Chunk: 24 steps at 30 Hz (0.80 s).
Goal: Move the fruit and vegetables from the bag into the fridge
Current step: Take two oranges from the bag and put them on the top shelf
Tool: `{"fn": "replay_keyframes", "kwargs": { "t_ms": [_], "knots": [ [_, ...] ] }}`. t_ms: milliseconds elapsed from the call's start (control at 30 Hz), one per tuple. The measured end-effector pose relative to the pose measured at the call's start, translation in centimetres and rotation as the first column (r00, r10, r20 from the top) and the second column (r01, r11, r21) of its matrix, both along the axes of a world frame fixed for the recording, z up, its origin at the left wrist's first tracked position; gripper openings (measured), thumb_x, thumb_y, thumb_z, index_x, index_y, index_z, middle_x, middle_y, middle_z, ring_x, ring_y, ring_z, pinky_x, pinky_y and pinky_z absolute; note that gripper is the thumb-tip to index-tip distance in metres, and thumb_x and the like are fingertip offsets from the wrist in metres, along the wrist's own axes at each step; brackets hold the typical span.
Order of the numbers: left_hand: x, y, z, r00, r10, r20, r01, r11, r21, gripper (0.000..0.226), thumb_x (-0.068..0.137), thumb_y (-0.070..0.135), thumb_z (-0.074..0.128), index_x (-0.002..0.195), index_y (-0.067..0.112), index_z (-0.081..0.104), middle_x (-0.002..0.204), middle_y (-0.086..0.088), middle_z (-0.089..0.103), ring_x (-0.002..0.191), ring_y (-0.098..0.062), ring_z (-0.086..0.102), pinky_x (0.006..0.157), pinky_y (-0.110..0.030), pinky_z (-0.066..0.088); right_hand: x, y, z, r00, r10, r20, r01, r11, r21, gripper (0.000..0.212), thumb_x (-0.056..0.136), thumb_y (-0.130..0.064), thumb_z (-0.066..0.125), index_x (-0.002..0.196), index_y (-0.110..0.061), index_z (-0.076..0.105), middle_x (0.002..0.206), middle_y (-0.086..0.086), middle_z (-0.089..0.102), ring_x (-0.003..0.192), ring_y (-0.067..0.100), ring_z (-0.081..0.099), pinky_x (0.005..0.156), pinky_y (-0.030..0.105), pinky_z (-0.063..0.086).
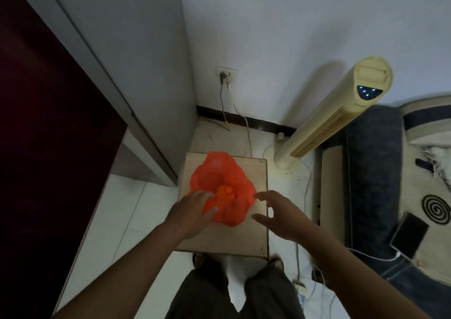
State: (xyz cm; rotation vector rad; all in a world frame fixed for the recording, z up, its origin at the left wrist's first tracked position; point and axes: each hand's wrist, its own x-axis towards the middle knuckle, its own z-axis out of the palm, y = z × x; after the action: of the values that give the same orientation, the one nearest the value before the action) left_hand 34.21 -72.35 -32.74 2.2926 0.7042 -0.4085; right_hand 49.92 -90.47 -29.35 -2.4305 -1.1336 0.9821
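Observation:
An orange-red plastic bag [219,177] lies open on a small wooden table [258,179] in front of me. Inside its mouth shows an orange fruit [225,192], and round lumps bulge under the plastic at the bag's near side. My left hand [192,211] rests on the bag's left near edge with fingers spread over the plastic. My right hand [280,213] hovers just right of the bag, fingers relaxed and apart, holding nothing. The dark maroon fridge [48,123] with its grey side stands at the left, door shut.
A cream tower fan [336,121] stands right of the table. Cables run from a wall socket [226,75] down across the floor. A bed with a dark blanket and a phone [410,235] fills the right side. My legs and feet are below the table's near edge.

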Motion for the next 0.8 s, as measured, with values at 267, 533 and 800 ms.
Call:
{"fn": "replay_keyframes", "kwargs": {
  "t_ms": [267,533,800],
  "knots": [
    [0.2,0.6,-3.1,0.955,0.297,-0.015,-0.297,0.954,-0.05,0.042,0.092,0.044,0.046,0.13,0.028,0.045,0.132,0.003,0.05,0.113,-0.015,0.056,0.089,-0.04,0.05,5.4,6.4,-4.2,0.976,0.185,-0.111,-0.188,0.982,-0.014,0.046,0.087,-0.031,0.06,0.13,-0.023,0.045,0.133,0.002,0.043,0.113,0.018,0.049,0.088,0.024,0.041],
    [3.7,-2.2,-8.6,0.749,0.659,0.065,-0.659,0.752,-0.017,0.043,0.088,0.045,0.049,0.127,0.026,0.05,0.13,0.006,0.052,0.118,-0.013,0.05,0.094,-0.029,0.042,11.6,13.1,-13.3,0.931,0.364,-0.04,-0.36,0.93,0.073,0.056,0.087,-0.04,0.057,0.137,-0.024,0.039,0.145,0.002,0.032,0.132,0.023,0.032,0.105,0.038,0.036],
    [9.5,-3.0,-15.6,0.644,0.755,0.125,-0.752,0.654,-0.078,0.047,0.08,0.047,0.05,0.123,0.031,0.051,0.126,0.014,0.051,0.115,-0.004,0.048,0.089,-0.02,0.038,13.8,14.6,-23.2,0.837,0.541,-0.082,-0.532,0.84,0.105,0.078,0.072,-0.069,0.031,0.136,-0.026,0.041,0.148,0.002,0.032,0.132,0.024,0.035,0.107,0.04,0.034]
  ]
}}
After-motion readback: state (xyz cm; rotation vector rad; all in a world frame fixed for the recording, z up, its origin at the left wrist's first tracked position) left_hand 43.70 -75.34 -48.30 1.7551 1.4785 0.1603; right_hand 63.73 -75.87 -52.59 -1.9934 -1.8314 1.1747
